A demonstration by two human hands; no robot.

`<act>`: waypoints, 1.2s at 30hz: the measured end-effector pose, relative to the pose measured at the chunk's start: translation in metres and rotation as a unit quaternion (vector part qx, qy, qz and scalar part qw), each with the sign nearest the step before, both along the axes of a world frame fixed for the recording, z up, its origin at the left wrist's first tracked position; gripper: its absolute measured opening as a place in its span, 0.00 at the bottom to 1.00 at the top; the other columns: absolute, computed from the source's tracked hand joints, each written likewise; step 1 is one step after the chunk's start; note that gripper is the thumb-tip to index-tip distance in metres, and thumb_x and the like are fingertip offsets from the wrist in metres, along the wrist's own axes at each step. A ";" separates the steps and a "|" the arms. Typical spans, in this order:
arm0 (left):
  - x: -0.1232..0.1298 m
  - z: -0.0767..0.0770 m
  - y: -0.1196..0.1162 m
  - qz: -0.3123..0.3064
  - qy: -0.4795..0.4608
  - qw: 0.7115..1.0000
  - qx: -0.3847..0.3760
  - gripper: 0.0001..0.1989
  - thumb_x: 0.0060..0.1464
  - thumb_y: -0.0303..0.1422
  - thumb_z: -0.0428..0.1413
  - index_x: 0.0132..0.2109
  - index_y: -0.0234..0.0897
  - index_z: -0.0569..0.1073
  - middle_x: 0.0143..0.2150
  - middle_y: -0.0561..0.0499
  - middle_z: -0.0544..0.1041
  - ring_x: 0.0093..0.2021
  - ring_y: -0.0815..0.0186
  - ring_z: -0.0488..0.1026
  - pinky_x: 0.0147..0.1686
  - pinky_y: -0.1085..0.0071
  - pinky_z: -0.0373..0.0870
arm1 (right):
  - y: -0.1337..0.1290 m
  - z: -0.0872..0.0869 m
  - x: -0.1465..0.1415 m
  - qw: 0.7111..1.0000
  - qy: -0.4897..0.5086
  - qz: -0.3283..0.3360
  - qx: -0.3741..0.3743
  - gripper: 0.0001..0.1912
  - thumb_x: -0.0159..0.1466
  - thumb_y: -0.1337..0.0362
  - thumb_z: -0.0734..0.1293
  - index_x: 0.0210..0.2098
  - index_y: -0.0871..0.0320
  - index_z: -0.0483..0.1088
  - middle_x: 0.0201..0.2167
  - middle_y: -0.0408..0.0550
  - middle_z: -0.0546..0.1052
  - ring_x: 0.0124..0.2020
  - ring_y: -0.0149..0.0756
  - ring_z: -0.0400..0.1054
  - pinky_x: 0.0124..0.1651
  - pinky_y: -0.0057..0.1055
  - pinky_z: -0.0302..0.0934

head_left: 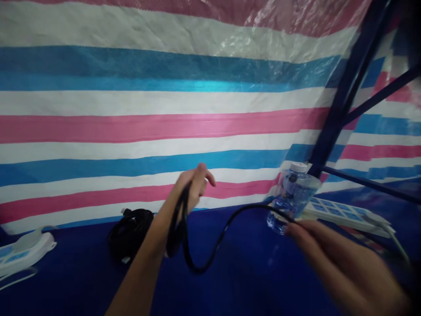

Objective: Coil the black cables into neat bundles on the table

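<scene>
A black cable [226, 226] runs between my two hands above the dark blue table. My left hand [195, 184] is raised in the middle, its fingers curled, with loops of the cable hanging from it around the wrist side. At the lower right my right hand [342, 263] pinches the cable between thumb and fingers. From there the cable arches left and sags into a bend below my left hand. A black coiled cable [131, 230] with a light-coloured plug end lies on the table, left of my left forearm. Motion blurs both hands somewhat.
A clear plastic bottle [284, 197] with a white cap stands behind my right hand. White power strips lie at the right [348, 215] and far left [28, 252]. Striped plastic sheeting [148, 127] hangs behind the blue table [243, 281]. Dark metal bars [348, 87] rise at the right.
</scene>
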State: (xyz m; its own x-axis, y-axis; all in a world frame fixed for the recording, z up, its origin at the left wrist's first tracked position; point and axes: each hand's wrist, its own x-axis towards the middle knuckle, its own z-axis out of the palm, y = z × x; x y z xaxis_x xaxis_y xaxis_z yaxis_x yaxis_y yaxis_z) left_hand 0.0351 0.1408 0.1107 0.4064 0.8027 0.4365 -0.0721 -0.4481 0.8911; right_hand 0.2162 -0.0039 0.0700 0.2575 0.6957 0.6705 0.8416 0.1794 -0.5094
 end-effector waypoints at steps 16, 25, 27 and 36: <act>0.045 -0.026 -0.015 0.177 0.038 0.983 0.024 0.27 0.57 0.52 0.36 0.18 0.39 0.51 0.15 0.55 0.53 0.18 0.69 0.51 0.20 0.70 0.46 | 0.033 0.000 -0.053 0.989 0.030 0.130 0.055 0.10 0.67 0.65 0.53 0.33 0.57 0.63 0.12 0.35 0.58 0.10 0.25 0.53 0.15 0.25 0.43; 0.036 -0.025 -0.003 0.352 0.120 0.922 0.107 0.27 0.57 0.45 0.45 0.13 0.39 0.55 0.12 0.53 0.54 0.17 0.68 0.47 0.24 0.70 0.40 | 0.050 -0.014 -0.079 0.985 0.069 0.130 -0.088 0.24 0.53 0.47 0.66 0.38 0.59 0.60 0.23 0.48 0.73 0.20 0.38 0.68 0.20 0.29 0.52; 0.034 -0.024 -0.001 0.368 0.115 0.909 0.161 0.26 0.57 0.41 0.46 0.13 0.39 0.57 0.13 0.53 0.54 0.18 0.67 0.47 0.25 0.70 0.41 | 0.057 -0.019 -0.083 0.979 0.123 0.138 -0.085 0.18 0.57 0.52 0.63 0.38 0.60 0.60 0.24 0.48 0.73 0.21 0.36 0.67 0.21 0.28 0.54; 0.029 -0.014 0.003 0.204 0.127 0.971 -0.001 0.21 0.55 0.44 0.46 0.19 0.38 0.65 0.13 0.54 0.58 0.13 0.69 0.54 0.19 0.71 0.47 | 0.095 -0.012 -0.040 0.910 0.336 0.243 -0.005 0.11 0.63 0.62 0.58 0.43 0.61 0.64 0.15 0.34 0.57 0.15 0.25 0.51 0.18 0.24 0.46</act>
State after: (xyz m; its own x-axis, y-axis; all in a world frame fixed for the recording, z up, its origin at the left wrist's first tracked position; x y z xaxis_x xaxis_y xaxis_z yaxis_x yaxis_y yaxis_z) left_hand 0.0643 0.1441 0.0963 0.1489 0.9199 0.3627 0.3337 -0.3920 0.8573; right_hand 0.1764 0.0910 0.0576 0.2679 0.8416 0.4689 0.1624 0.4403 -0.8831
